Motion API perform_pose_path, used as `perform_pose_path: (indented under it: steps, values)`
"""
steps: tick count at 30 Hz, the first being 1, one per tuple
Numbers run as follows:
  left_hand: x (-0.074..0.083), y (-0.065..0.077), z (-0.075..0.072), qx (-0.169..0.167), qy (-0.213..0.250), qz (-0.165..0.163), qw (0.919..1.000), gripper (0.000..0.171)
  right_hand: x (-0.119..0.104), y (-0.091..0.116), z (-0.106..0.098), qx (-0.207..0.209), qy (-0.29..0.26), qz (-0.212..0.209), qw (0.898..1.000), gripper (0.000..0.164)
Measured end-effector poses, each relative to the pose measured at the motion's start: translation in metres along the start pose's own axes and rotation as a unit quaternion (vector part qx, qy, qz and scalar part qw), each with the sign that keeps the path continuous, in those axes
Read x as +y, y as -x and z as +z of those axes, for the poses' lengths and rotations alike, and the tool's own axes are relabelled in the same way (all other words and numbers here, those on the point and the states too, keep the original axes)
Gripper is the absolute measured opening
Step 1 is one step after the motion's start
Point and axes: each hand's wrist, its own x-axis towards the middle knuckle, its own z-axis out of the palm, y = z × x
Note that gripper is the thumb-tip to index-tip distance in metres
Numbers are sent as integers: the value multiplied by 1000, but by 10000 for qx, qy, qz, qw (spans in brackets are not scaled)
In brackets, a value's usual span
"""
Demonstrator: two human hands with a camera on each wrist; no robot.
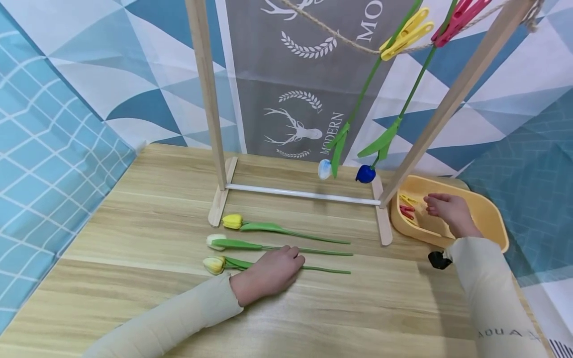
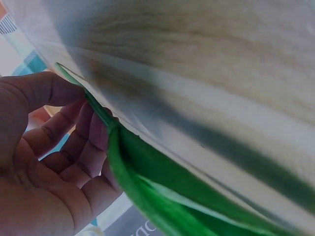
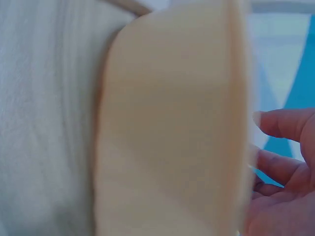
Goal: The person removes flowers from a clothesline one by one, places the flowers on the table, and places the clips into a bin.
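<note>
My left hand is at the front one of three artificial tulips lying on the table, a pale yellow-and-white tulip. In the left wrist view, thumb and fingers pinch its green stem just past the leaf. Behind it lie a white tulip and a yellow tulip. Over the orange-yellow bin at the right is my right hand, fingers loosely bent with nothing between them. Red clothespins and yellow clothespins lie inside, left of that hand.
A wooden frame stands behind the tulips, with a white rod low across it. From its rope, a yellow clothespin and a red clothespin hang a light blue tulip and a dark blue tulip head down.
</note>
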Motion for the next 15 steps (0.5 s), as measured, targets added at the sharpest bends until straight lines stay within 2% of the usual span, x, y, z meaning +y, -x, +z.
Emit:
perform_pose_path:
  steps: [7,15]
  values:
    - [0,3,1,95,32,21,9999,8,-17,24,-6,185,-393,-398,9983,72]
    - [-2,7,-1,265,4,46,9996,5,-42,44,-5,461,-602,-624,9952,62]
